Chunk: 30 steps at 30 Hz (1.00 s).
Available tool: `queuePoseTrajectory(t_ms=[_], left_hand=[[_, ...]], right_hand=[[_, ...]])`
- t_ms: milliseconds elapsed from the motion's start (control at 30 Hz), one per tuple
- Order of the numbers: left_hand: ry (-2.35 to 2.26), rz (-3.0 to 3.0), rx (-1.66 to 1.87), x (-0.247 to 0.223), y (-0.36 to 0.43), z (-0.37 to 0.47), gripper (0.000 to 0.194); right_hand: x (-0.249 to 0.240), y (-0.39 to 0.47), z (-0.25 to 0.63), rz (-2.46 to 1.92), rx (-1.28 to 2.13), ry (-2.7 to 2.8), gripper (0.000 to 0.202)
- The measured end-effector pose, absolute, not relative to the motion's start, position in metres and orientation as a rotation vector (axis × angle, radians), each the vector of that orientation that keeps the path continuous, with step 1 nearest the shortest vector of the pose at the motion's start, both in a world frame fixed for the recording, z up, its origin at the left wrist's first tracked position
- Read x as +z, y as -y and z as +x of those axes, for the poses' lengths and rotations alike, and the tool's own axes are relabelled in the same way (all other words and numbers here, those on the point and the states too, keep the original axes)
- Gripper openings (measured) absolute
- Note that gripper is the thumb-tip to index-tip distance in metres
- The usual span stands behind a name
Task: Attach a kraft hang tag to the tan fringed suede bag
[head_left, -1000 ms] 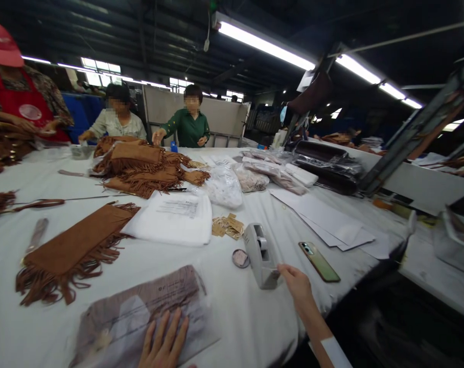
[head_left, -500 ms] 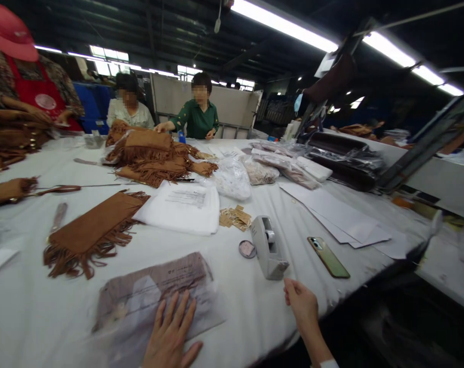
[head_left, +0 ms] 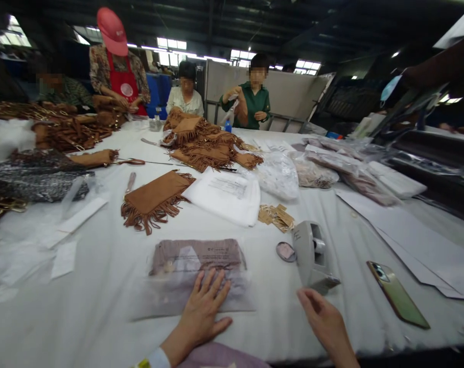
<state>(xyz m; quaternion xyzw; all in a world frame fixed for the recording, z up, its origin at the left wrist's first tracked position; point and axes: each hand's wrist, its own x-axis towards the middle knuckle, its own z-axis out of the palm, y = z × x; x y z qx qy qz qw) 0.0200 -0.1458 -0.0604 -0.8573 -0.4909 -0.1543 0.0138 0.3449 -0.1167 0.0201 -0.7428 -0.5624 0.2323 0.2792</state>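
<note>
Left hand [head_left: 203, 312] flat, fingers spread, pressing clear bagged item [head_left: 195, 276] onto table [head_left: 101, 306]. Right hand [head_left: 324, 319] open, empty, just beside tape dispenser [head_left: 312, 255].

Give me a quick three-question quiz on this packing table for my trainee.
1. True or false: the left hand lies flat on the clear plastic bag with a brown item inside.
2. Which thing stands closest to the right hand? A) the grey tape dispenser B) the single brown fringed suede bag C) the folded white cloth pouch
3. Fill in: the green smartphone lies on the white table cover to the ____ of the tape dispenser.

Key: 1 true; 2 A; 3 right.
</note>
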Motion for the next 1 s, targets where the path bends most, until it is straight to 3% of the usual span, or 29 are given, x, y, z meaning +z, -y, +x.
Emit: queuePoseTrajectory(t_ms=[233,400,567,867,1000], left_hand=[[1.520,-2.675,-0.524,-0.064,0.144,0.019,0.079],[1.523,-2.685,-0.554,-0.065,0.144,0.018,0.078],[1.529,-2.699,-0.533,-0.067,0.143,0.018,0.077],[1.510,-2.712,-0.543,-0.074,0.141,0.017,0.078],[1.501,-2.718,-0.563,-0.072,0.141,0.017,0.078]], right_hand=[[0.112,0.069,0.249,-1.154,0.983,2.556,0.027],[0.108,0.036,0.220,-0.826,0.734,3.090,0.020],[0.081,0.011,0.189,-0.839,0.426,3.297,0.016],[0.025,-0.003,0.159,-1.067,0.403,3.141,0.017],[0.024,-0.014,0.162,-1.196,0.455,3.015,0.024]])
